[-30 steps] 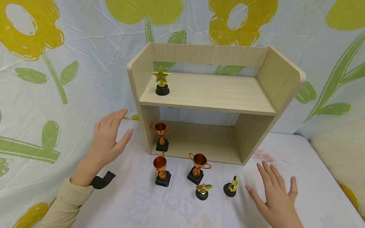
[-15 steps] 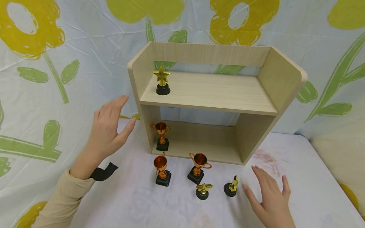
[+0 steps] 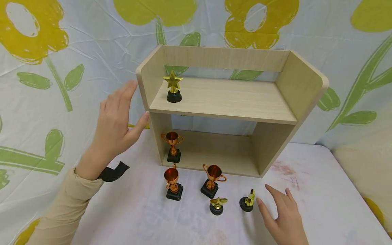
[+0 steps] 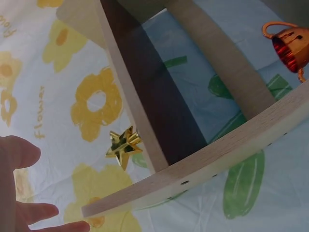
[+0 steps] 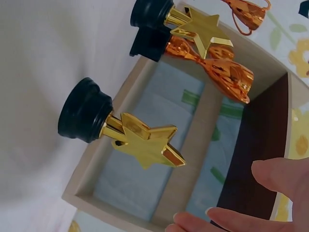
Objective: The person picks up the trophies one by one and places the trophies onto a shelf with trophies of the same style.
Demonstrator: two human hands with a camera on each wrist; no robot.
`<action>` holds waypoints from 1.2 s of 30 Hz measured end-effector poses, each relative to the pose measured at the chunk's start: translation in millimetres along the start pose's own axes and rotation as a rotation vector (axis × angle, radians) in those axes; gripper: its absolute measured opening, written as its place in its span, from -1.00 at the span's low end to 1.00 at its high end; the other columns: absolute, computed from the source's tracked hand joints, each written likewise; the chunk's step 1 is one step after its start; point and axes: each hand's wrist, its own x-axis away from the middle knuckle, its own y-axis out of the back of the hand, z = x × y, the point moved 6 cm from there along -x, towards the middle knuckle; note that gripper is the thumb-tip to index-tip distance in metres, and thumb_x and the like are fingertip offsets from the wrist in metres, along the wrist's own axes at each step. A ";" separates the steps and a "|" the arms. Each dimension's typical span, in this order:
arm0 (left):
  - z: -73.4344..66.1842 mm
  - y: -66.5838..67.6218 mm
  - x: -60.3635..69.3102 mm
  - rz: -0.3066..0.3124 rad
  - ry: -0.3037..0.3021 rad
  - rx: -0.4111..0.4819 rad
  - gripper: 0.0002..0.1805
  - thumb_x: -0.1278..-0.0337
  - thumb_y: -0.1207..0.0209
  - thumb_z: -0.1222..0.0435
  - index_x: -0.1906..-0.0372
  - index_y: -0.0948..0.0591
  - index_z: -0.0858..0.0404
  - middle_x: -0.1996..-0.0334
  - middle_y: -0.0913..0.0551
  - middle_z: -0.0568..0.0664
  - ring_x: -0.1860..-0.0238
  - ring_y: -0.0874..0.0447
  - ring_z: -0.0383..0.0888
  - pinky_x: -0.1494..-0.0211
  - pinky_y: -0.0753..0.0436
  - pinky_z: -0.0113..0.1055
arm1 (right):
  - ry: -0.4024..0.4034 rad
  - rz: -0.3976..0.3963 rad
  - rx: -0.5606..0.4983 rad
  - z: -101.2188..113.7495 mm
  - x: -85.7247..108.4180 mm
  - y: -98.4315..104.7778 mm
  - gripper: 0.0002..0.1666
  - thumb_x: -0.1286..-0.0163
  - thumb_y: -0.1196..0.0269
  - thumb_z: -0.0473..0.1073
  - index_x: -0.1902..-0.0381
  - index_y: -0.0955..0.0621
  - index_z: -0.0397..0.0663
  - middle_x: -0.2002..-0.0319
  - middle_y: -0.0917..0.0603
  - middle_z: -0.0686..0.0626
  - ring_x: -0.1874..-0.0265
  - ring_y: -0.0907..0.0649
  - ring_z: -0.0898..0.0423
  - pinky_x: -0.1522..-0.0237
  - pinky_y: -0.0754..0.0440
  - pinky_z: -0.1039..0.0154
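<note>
Gold, flat-faced and five-pointed: the right wrist view gives the near star trophy (image 5: 147, 142) its full outline, where the head view has it nearly edge-on. The left wrist view adds small dark holes in the outer side panel (image 4: 203, 169) of the wooden shelf (image 3: 232, 98), plus lettering (image 4: 39, 113) on the flowered cloth (image 4: 193, 212). Only the head view takes in both hands and the full layout — a second star trophy (image 3: 216, 206) and two copper-coloured cups (image 3: 173, 185) on the white tabletop (image 3: 309, 163), a third cup (image 3: 173, 148) at the left of the lower compartment, an upper star trophy (image 3: 173, 86) at the left of the top board. Right hand (image 3: 284, 217): thumb apart from the fingers, nothing held. The near star trophy stands upright on the tabletop just beyond its thumb tip — close, outside the grip, a gap visible from the wrist. Left hand (image 3: 113, 124): raised beside the side panel, thumb spread from extended fingers, holding nothing; fingertip contact with the panel cannot be judged.
</note>
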 end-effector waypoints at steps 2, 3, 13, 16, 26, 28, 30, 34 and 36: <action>0.9 1.0 -5.9 -0.014 -0.006 -0.002 -0.30 -0.27 0.01 0.04 -0.37 -0.34 0.42 -0.26 -0.47 0.30 -0.15 -0.45 0.32 0.13 -0.31 0.20 | -0.005 0.007 0.002 0.7 0.7 -2.0 -0.46 -0.11 -0.38 -0.23 -0.07 -0.61 -0.34 0.11 -0.70 -0.25 0.10 -0.59 -0.18 -0.49 -0.04 0.23; 1.4 1.5 -8.9 -0.018 -0.008 -0.007 -0.29 -0.26 0.01 0.04 -0.37 -0.34 0.43 -0.26 -0.47 0.30 -0.15 -0.45 0.33 0.14 -0.31 0.19 | -0.007 0.011 0.001 1.0 0.9 -2.9 -0.46 -0.10 -0.39 -0.24 -0.06 -0.61 -0.34 0.11 -0.70 -0.24 0.10 -0.60 -0.19 -0.49 -0.04 0.24; 9.9 1.0 -41.5 -0.006 -0.037 -0.092 -0.27 -0.31 0.03 0.03 -0.42 -0.28 0.43 -0.21 -0.49 0.36 -0.13 -0.43 0.36 0.07 -0.32 0.20 | -0.009 0.015 0.002 0.9 2.2 -9.2 -0.49 -0.03 -0.41 -0.30 0.00 -0.63 -0.31 0.22 -0.74 -0.16 0.19 -0.61 -0.11 -0.47 -0.06 0.29; 16.3 -3.4 -51.9 0.021 -0.032 -0.117 -0.27 -0.35 0.06 0.01 -0.42 -0.27 0.44 -0.25 -0.47 0.36 -0.19 -0.41 0.34 -0.03 -0.34 0.23 | -0.002 0.014 0.004 0.5 2.4 -10.4 -0.50 -0.04 -0.41 -0.28 0.01 -0.64 -0.30 0.22 -0.74 -0.16 0.19 -0.61 -0.10 -0.47 -0.06 0.30; 30.8 -27.8 -75.3 0.095 0.057 -0.078 -0.37 -0.42 0.14 0.04 -0.42 -0.37 0.31 -0.36 -0.44 0.15 -0.34 -0.37 0.14 -0.22 -0.32 0.15 | 0.027 0.002 0.004 0.3 2.6 -13.7 -0.57 -0.10 -0.40 -0.23 0.06 -0.66 -0.30 0.25 -0.74 -0.16 0.24 -0.63 -0.12 -0.46 -0.09 0.32; 32.2 -32.0 -77.1 0.123 0.075 -0.079 -0.42 -0.46 0.16 0.07 -0.42 -0.39 0.27 -0.36 -0.45 0.11 -0.35 -0.36 0.12 -0.22 -0.32 0.14 | 0.033 0.010 0.009 0.8 3.2 -14.8 -0.57 -0.07 -0.40 -0.24 0.06 -0.66 -0.29 0.27 -0.74 -0.15 0.25 -0.65 -0.12 -0.46 -0.09 0.32; 34.0 -35.7 -77.7 0.151 0.092 -0.073 -0.46 -0.48 0.17 0.12 -0.41 -0.42 0.25 -0.36 -0.46 0.08 -0.36 -0.36 0.10 -0.22 -0.33 0.13 | 0.038 0.013 0.014 1.2 3.6 -16.1 -0.57 -0.06 -0.41 -0.25 0.07 -0.66 -0.28 0.29 -0.75 -0.13 0.27 -0.66 -0.12 -0.46 -0.08 0.32; 38.6 -40.6 -78.1 0.185 0.122 -0.061 -0.50 -0.50 0.16 0.15 -0.37 -0.47 0.24 -0.35 -0.47 0.02 -0.35 -0.38 0.07 -0.23 -0.35 0.11 | 0.040 0.018 0.017 1.7 3.5 -18.1 -0.58 -0.03 -0.42 -0.26 0.09 -0.67 -0.25 0.29 -0.74 -0.11 0.28 -0.67 -0.09 -0.47 -0.08 0.30; 41.0 -41.5 -77.7 0.182 0.130 -0.050 -0.51 -0.50 0.14 0.16 -0.36 -0.49 0.23 -0.34 -0.48 0.01 -0.34 -0.40 0.07 -0.21 -0.37 0.11 | 0.039 0.019 0.018 1.5 3.4 -18.7 -0.58 -0.01 -0.42 -0.27 0.10 -0.67 -0.24 0.28 -0.74 -0.11 0.28 -0.66 -0.08 -0.47 -0.08 0.30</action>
